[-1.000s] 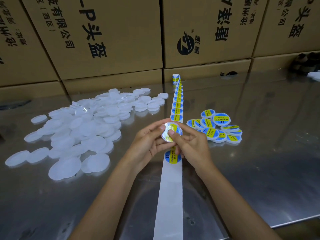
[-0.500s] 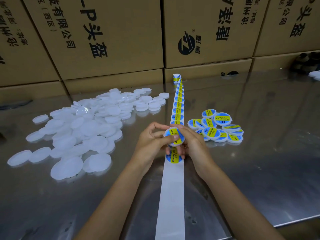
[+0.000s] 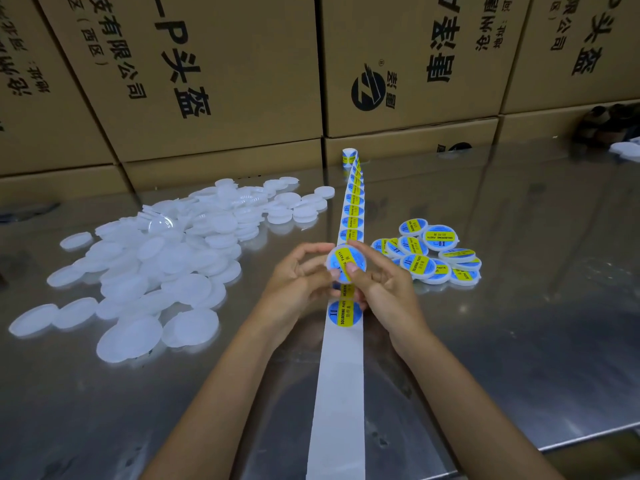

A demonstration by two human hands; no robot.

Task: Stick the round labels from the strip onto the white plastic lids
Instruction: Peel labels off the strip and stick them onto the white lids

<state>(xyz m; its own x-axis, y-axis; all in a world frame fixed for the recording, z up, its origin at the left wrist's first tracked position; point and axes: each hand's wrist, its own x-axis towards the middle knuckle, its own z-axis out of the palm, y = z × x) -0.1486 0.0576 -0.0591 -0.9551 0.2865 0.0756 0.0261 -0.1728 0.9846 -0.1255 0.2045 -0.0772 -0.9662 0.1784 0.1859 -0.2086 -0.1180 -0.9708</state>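
Left hand point(image 3: 294, 278): fingers curled round the left edge of a labelled lid point(image 3: 346, 264), thumb tip pressed on its lower face.
Right hand point(image 3: 384, 289): thumb pressed on the lid's lower right face, forefinger hooked over its top edge; the other fingers loosely curled.
Lid in hand: held up between both hands, above the strip, blue and yellow label facing the camera, tilted a little.
Strip point(image 3: 341, 382): white backing paper, runs from the near edge of the tabletop point(image 3: 519, 341) straight away to a small roll point(image 3: 349, 156) by the boxes. Bare backing near the camera; one label point(image 3: 344, 312) lies just below the hands, a row more beyond them.
Plain lids point(image 3: 156, 261): loose white heap, left of the strip.
Finished lids point(image 3: 431, 252): small overlapping cluster, right of the strip, near the right hand.
Tabletop: shiny metal, reflective.
Background: cardboard boxes point(image 3: 214, 74) with black print, stacked along the far edge.
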